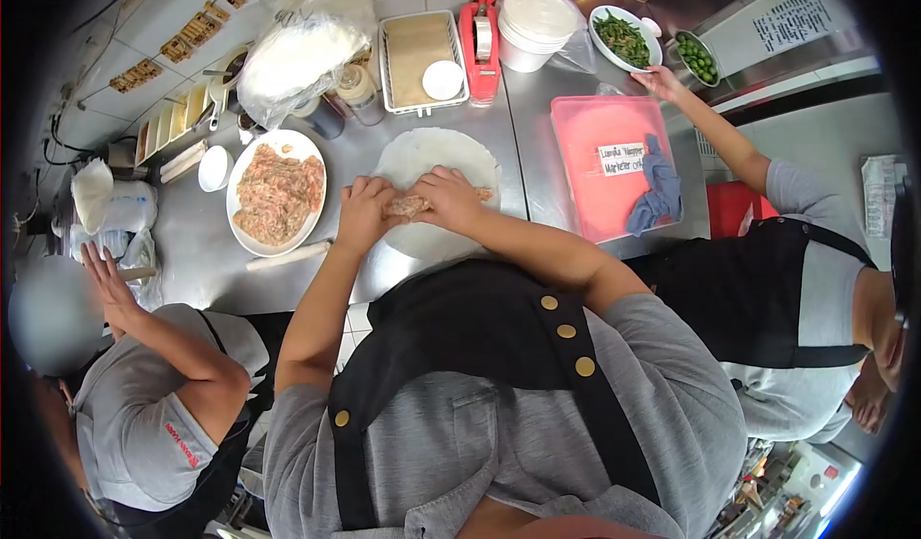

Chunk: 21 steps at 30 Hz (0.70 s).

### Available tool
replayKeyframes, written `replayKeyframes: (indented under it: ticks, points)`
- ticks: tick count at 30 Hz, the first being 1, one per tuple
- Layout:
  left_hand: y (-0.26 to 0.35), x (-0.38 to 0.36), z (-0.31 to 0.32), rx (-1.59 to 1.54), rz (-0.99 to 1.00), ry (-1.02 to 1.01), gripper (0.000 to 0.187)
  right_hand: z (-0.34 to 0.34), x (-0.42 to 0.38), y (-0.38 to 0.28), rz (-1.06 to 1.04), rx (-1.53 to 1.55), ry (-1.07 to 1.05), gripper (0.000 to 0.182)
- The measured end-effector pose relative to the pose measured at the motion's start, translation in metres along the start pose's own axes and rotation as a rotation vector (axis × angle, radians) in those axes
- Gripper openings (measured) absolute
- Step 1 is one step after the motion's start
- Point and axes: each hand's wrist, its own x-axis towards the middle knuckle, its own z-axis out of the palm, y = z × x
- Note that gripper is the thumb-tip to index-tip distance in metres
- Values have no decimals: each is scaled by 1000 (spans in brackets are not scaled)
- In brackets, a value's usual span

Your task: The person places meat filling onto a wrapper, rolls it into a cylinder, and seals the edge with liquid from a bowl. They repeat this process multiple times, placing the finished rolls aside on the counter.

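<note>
A round white wrapper (422, 151) lies flat on the steel counter in front of me. Across its middle runs a strip of raw ground meat filling (409, 206). My left hand (367, 211) presses on the strip's left end with curled fingers. From the right, my right hand (451, 199) bends over the same strip, and a bit of filling pokes out past its far side. To the left stands an oval white plate (234, 203) heaped with ground meat mixture (278, 192). A pale wooden stick (288, 256) lies below that plate.
A white basket (384, 59), red tape dispenser (480, 50) and stacked white tubs (528, 35) line the back. On the right is a pink-lidded container (576, 170) with a blue cloth (655, 189). A co-worker's hand (662, 83) touches a bowl of greens; another person stands left.
</note>
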Motion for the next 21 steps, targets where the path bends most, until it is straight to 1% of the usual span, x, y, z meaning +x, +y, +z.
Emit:
replayKeyframes:
  ticks: [1,2,3,4,5,7,8,10,11,13,14,15,17,18,20,21]
  points:
    - [6,2,-4,-31,-38,76,30,3,-2,3,-7,18,-4,19]
    - [4,2,-2,-31,-37,74,30,4,-2,4,-16,37,-9,18]
    - [-1,0,2,-83,-29,13,30,5,-2,6,-15,39,-10,18]
    - [-6,-2,6,-133,-23,-48,30,7,-1,8,33,50,-60,18]
    - [-10,-5,9,-133,-25,-48,30,6,1,6,81,59,-109,18]
    - [-18,-9,15,-114,-52,59,27,1,2,4,93,76,-116,18]
    - [-14,-8,10,-111,-51,58,27,0,1,5,109,92,-123,18]
    - [-5,-9,1,-123,-111,154,26,-3,-2,5,93,80,-98,18]
    - [-8,-11,6,-119,-118,152,26,-3,-4,5,70,70,-76,18]
    - [-29,-19,15,-94,-81,-22,29,-1,-2,12,62,51,-120,21]
    - [-33,-20,12,-80,-48,-19,33,2,-2,13,59,22,-158,24]
    - [-30,-19,8,-57,-21,-12,37,-1,-1,11,34,57,-84,30]
    - [-6,-12,-26,-132,-50,62,41,-20,-1,3,12,148,43,42]
    - [-11,-14,-42,-99,-80,66,41,-31,-5,0,21,193,101,49]
    - [-22,-11,-64,-20,-128,122,50,-47,-22,3,150,362,125,51]
    - [-34,-12,-74,-13,-143,117,50,-62,-31,-2,232,433,112,50]
